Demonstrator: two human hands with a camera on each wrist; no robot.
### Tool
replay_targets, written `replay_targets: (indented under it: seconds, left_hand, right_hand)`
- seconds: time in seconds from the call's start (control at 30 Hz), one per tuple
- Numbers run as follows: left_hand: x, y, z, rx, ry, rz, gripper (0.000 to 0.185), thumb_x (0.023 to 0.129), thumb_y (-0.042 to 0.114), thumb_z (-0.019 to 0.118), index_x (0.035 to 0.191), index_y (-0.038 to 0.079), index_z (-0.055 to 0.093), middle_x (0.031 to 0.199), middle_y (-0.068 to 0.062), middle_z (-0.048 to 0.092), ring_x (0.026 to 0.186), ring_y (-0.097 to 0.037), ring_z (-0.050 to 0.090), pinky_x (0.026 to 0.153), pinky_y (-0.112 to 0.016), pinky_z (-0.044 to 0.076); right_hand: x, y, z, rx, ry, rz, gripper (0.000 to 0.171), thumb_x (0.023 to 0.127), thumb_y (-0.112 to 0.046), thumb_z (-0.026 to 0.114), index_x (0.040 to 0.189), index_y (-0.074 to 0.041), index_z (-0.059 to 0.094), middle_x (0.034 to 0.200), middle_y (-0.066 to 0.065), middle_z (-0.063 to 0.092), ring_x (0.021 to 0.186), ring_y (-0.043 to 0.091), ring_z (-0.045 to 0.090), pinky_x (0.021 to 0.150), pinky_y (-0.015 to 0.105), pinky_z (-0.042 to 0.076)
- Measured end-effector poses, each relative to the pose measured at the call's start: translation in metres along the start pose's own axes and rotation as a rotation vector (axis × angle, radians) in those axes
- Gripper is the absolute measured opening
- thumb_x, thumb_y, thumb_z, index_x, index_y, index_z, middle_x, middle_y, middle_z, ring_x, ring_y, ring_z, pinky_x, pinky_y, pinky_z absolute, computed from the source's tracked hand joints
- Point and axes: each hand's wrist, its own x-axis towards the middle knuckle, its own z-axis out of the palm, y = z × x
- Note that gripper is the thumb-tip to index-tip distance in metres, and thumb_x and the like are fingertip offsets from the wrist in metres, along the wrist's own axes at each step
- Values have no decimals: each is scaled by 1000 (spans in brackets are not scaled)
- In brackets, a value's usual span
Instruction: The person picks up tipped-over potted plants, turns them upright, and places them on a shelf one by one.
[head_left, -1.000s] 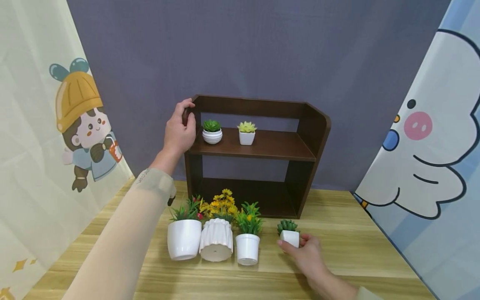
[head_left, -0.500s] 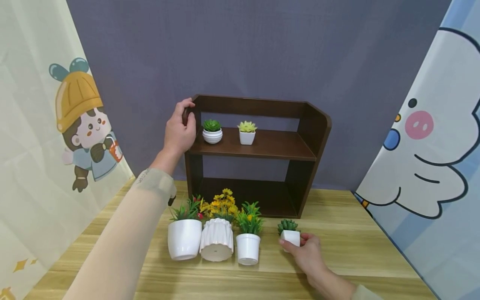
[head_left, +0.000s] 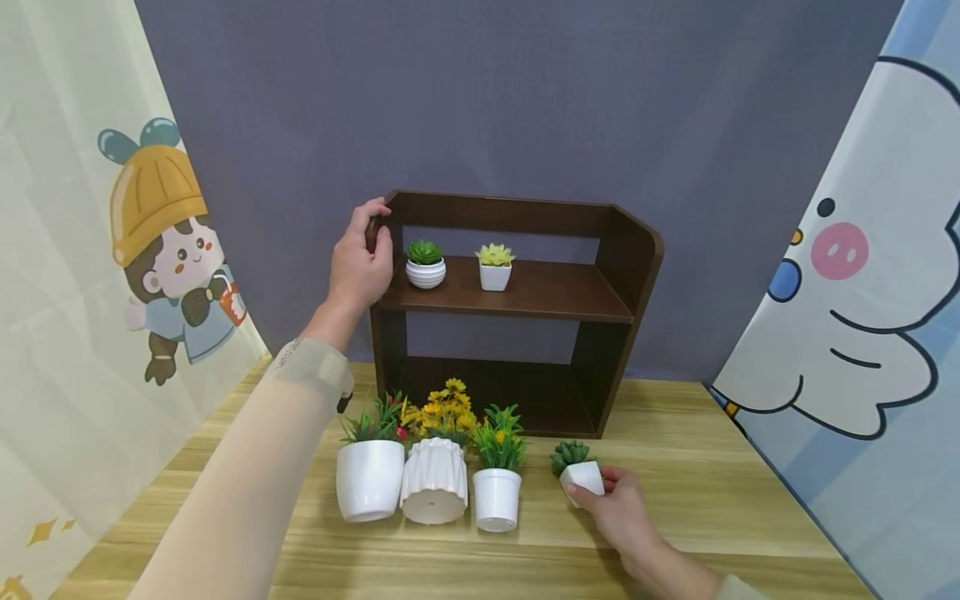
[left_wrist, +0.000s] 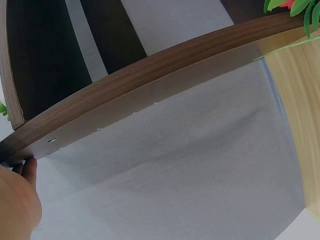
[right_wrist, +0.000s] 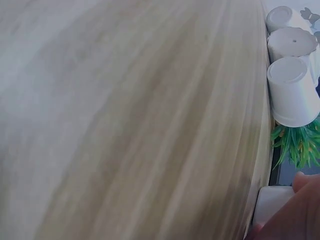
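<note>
The fingers [head_left: 582, 495] of the right hand [head_left: 619, 510] pinch a small square white pot with a green succulent [head_left: 579, 473], thumb on its near side, and the pot is tilted to the left with its base low over the wooden counter [head_left: 675, 492]; whether a corner touches the wood I cannot tell. In the right wrist view the same pot shows as a white block [right_wrist: 272, 205] at the lower edge beside a fingertip.

The left hand [head_left: 360, 265] grips the upper left corner of the dark brown shelf [head_left: 592, 292], its fingers [head_left: 372, 210] curled over the top edge and the thumb along the front of the side panel. In the left wrist view a fingertip [left_wrist: 30, 167] lies against the underside of the panel edge.

Left of the held pot, three white pots stand in a row on the counter: a small round one with green leaves [head_left: 497, 497], a ribbed one with yellow flowers [head_left: 434, 481], and a larger smooth one with red-tipped greenery [head_left: 369, 479]. On the middle board of the shelf sit a round ribbed pot with a dark green succulent [head_left: 425, 264] and, just to its right, a square pot with a pale yellow-green one [head_left: 494, 267]. A grey backdrop [head_left: 525, 100] hangs behind, with cartoon curtains on both sides.
</note>
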Motion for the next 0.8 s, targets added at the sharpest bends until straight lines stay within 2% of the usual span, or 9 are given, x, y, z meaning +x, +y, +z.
replay_targets:
  seconds: [0.23,0.37,0.6,0.8]
  left_hand:
    - [0,0,0,3,1,-1,32,114,23,48,144,17,59,168,3,55,151,-30,56,119,-55,47]
    - [0,1,0,2,0,-1,32,114,23,48,144,17,59,168,1,55,151,-30,56,119,-55,47]
    - [0,1,0,4,-2,2,33,114,22,47,144,16,59,168,0,55,152,-30,55,120,-55,47]
    - [0,0,0,3,-5,-6,34,114,23,48,145,16,58,168,1,54,150,-31,57,118,-56,48]
  right_hand:
    - [3,-1,-8,-35,-49,-39,77,96,-16,84,148,21,41,137,39,59,118,39,66,92,40,60]
    - [4,-1,-11,-70,-59,-74,69,94,-11,84,144,21,48,131,35,65,114,36,69,92,41,60]
    - [5,-1,-15,-95,-55,-91,61,91,-10,86,140,15,58,121,23,71,106,26,68,81,28,56]
    - [7,2,-19,-111,-58,-82,62,90,-12,88,139,11,61,123,21,72,106,24,69,80,28,55]
